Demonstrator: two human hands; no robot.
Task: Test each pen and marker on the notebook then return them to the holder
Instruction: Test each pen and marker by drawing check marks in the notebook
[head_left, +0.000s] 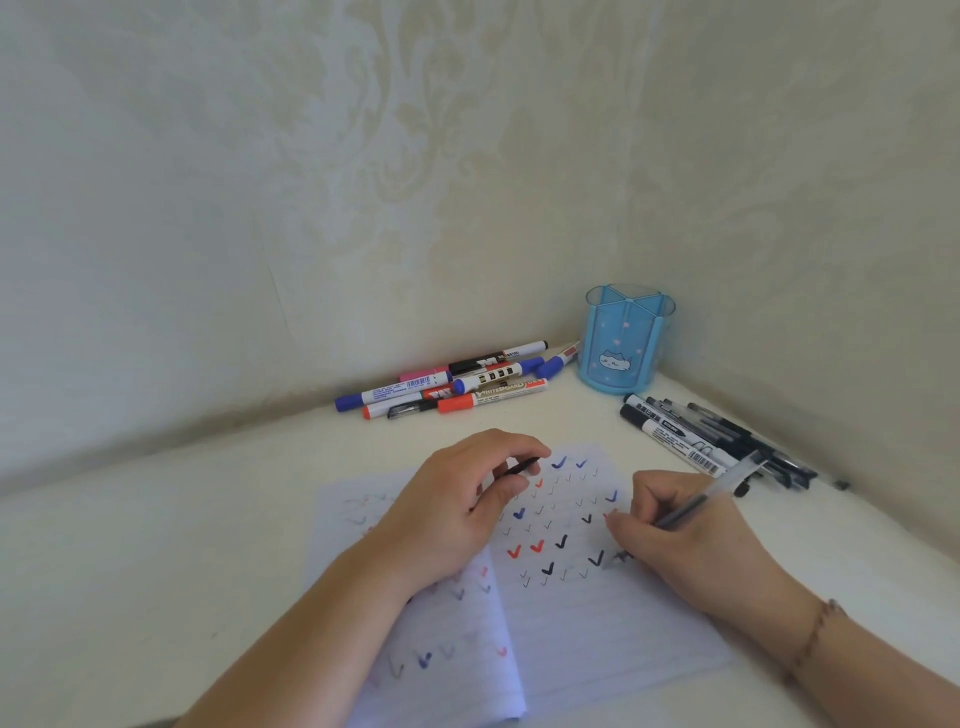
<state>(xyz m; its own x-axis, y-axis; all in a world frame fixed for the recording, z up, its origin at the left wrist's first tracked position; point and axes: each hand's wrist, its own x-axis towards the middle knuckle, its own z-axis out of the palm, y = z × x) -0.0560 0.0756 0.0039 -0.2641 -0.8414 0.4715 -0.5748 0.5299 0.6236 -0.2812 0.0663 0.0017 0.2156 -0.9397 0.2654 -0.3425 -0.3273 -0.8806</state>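
Note:
An open notebook (571, 623) lies before me, its pages covered with red, blue and black tick marks. My right hand (691, 540) grips a clear-barrelled pen (711, 496) with its tip down on the right page. My left hand (462, 514) rests on the notebook and pinches a small black pen cap (519, 467). The blue translucent holder (626, 338) stands in the corner and looks empty. A pile of red, blue, pink and black markers (457, 387) lies left of it. A bunch of dark pens and markers (717, 441) lies to the right.
The white table meets patterned walls at the back and right, forming a corner behind the holder. Bare tabletop stretches to the left of the notebook.

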